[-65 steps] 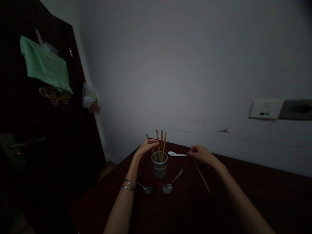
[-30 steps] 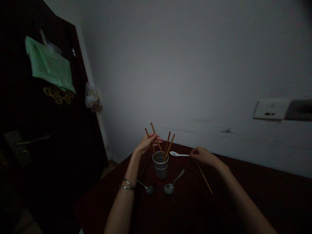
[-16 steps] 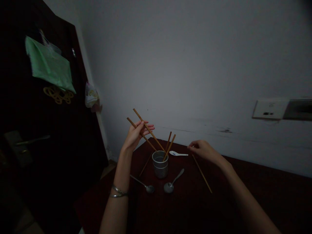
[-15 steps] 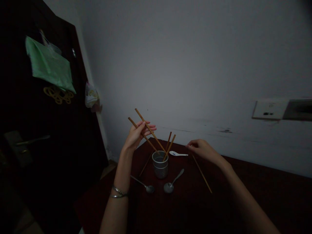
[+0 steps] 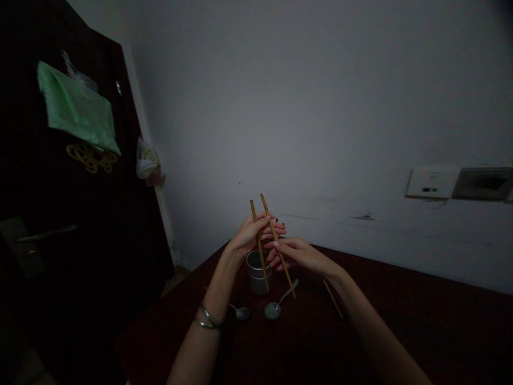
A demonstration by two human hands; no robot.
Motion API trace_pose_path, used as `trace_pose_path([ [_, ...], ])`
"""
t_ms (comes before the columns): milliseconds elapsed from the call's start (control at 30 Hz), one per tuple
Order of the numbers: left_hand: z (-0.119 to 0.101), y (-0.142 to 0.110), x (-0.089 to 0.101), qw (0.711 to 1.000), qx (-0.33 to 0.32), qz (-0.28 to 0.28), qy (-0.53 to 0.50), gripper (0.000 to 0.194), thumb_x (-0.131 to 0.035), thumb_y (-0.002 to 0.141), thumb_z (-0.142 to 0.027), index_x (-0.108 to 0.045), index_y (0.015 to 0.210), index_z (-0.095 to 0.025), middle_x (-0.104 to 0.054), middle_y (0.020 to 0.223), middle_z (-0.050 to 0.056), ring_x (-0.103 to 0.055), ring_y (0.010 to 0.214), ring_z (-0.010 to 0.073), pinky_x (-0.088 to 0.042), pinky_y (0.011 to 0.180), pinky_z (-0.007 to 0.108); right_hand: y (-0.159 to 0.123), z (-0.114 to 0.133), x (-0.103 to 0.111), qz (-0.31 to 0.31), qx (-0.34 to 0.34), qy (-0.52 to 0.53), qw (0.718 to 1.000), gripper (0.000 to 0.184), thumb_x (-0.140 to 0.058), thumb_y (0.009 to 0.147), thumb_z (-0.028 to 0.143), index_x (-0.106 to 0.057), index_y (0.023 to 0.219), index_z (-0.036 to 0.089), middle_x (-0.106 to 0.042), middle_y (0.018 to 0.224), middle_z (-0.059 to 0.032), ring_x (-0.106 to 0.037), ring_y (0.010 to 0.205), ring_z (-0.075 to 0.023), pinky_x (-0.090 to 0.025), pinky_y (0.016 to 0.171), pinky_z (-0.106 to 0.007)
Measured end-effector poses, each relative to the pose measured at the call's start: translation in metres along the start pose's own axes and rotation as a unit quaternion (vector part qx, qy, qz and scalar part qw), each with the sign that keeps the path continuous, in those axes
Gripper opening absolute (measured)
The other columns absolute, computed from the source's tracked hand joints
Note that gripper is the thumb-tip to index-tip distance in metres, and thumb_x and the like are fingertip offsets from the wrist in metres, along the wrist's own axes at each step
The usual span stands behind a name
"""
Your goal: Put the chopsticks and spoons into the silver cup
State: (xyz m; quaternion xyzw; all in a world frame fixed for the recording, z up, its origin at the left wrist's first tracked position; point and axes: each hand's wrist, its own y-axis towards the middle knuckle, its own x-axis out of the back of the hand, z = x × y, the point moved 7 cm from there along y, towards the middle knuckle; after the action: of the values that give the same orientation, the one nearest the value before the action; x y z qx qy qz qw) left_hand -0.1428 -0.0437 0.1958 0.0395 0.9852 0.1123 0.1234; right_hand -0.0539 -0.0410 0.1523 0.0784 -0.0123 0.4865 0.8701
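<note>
My left hand (image 5: 249, 232) holds a pair of wooden chopsticks (image 5: 262, 263) above and in front of a grey metal cup (image 5: 258, 279). Thumb and fingers close around their upper parts, and the tips slant down toward me. From the right, my right hand (image 5: 303, 253) pinches the right-hand chopstick (image 5: 287, 272) of this pair around its middle. Just behind my left fingers, the ends of other chopsticks (image 5: 282, 224) barely show. Before the cup lie two metal spoons, one spoon (image 5: 242, 313) to the left and another spoon (image 5: 273, 310) to the right.
A single chopstick (image 5: 333, 300) lies on the dark red table (image 5: 304, 342), partly behind my right forearm. Behind the table rises a pale wall (image 5: 320, 107) with a socket (image 5: 432, 183). At left is a dark door (image 5: 60, 214) with a green cloth (image 5: 78, 109) hanging on it.
My left hand has brought its chopsticks out of the cup and to the right. My right hand has moved left and taken hold of one. The white spoon is now hidden.
</note>
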Motion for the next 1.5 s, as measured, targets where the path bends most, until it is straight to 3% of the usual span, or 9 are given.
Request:
trace_pose_path([
  [267, 0.011, 0.008, -0.004, 0.998, -0.002, -0.012, -0.058, 0.007, -0.048, 0.083, -0.017, -0.047, 0.088, -0.012, -0.067, 0.084, 0.014, -0.065, 0.077, 0.0188, -0.051, 0.071, 0.029, 0.006, -0.011, 0.001, -0.007, -0.012, 0.007, 1.0, 0.039, -0.057, 0.076, 0.05, -0.059, 0.088, 0.013, -0.062, 0.087, -0.0063, -0.061, 0.072, -0.0115, -0.049, 0.065, -0.026],
  [467, 0.012, 0.012, -0.004, 0.996, -0.007, -0.004, -0.091, 0.021, -0.048, 0.084, -0.021, -0.049, 0.101, -0.009, -0.066, 0.084, 0.014, -0.064, 0.076, 0.0184, -0.051, 0.071, 0.029, 0.001, -0.019, -0.016, 0.091, -0.039, 0.037, 0.994, 0.038, -0.051, 0.081, 0.048, -0.056, 0.093, 0.012, -0.064, 0.079, -0.0066, -0.065, 0.069, -0.0141, -0.049, 0.067, -0.029],
  [600, 0.015, 0.014, -0.005, 0.995, -0.003, 0.02, -0.096, 0.032, -0.054, 0.081, -0.024, -0.047, 0.109, -0.009, -0.065, 0.079, 0.011, -0.061, 0.061, 0.0124, -0.049, 0.057, 0.022, -0.005, -0.026, -0.023, 0.156, -0.076, 0.034, 0.984, 0.036, -0.052, 0.082, 0.044, -0.054, 0.097, 0.011, -0.064, 0.077, -0.0077, -0.065, 0.068, -0.016, -0.05, 0.065, -0.031],
  [733, 0.021, 0.015, -0.008, 0.997, 0.007, 0.039, -0.068, 0.034, -0.053, 0.082, -0.027, -0.046, 0.109, -0.009, -0.065, 0.073, 0.009, -0.05, 0.045, 0.0054, -0.038, 0.041, 0.015, -0.008, -0.029, -0.023, 0.178, -0.087, 0.027, 0.98, 0.036, -0.053, 0.081, 0.042, -0.053, 0.097, 0.01, -0.064, 0.076, -0.0085, -0.065, 0.067, -0.0161, -0.05, 0.064, -0.031],
  [833, 0.027, 0.016, -0.012, 0.998, 0.016, 0.052, -0.042, 0.034, -0.051, 0.083, -0.03, -0.047, 0.109, -0.009, -0.063, 0.071, 0.008, -0.047, 0.042, 0.0041, -0.036, 0.04, 0.015, -0.007, -0.027, -0.022, 0.175, -0.077, 0.027, 0.981, 0.035, -0.053, 0.081, 0.042, -0.051, 0.098, 0.011, -0.064, 0.076, -0.0086, -0.065, 0.069, -0.0166, -0.05, 0.066, -0.031],
  [1000, 0.032, 0.015, -0.011, 0.999, 0.023, 0.04, 0.029, 0.036, -0.056, 0.08, -0.032, -0.048, 0.107, -0.01, -0.063, 0.075, 0.009, -0.057, 0.055, 0.0093, -0.043, 0.05, 0.019, -0.006, -0.025, -0.013, 0.148, -0.069, 0.043, 0.986, 0.035, -0.051, 0.083, 0.04, -0.048, 0.101, 0.011, -0.063, 0.076, -0.0085, -0.065, 0.073, -0.0183, -0.05, 0.07, -0.035],
  [1367, 0.013, 0.004, -0.008, 0.99, 0.012, 0.038, 0.132, 0.03, -0.07, 0.067, -0.029, -0.06, 0.086, -0.008, -0.065, 0.076, 0.008, -0.061, 0.066, 0.0125, -0.048, 0.064, 0.025, -0.007, -0.022, 0.012, 0.079, -0.057, 0.041, 0.994, 0.036, -0.056, 0.079, 0.041, -0.052, 0.101, 0.012, -0.064, 0.078, -0.0086, -0.066, 0.071, -0.0181, -0.053, 0.066, -0.033],
  [1500, 0.001, 0.004, -0.002, 0.99, -0.037, -0.018, 0.134, 0.027, -0.067, 0.07, -0.027, -0.06, 0.088, -0.008, -0.066, 0.078, 0.009, -0.062, 0.066, 0.0129, -0.049, 0.063, 0.025, -0.005, -0.017, 0.022, 0.034, -0.039, 0.029, 0.998, 0.036, -0.059, 0.077, 0.041, -0.055, 0.099, 0.013, -0.065, 0.083, -0.0089, -0.065, 0.072, -0.0174, -0.054, 0.067, -0.034],
])
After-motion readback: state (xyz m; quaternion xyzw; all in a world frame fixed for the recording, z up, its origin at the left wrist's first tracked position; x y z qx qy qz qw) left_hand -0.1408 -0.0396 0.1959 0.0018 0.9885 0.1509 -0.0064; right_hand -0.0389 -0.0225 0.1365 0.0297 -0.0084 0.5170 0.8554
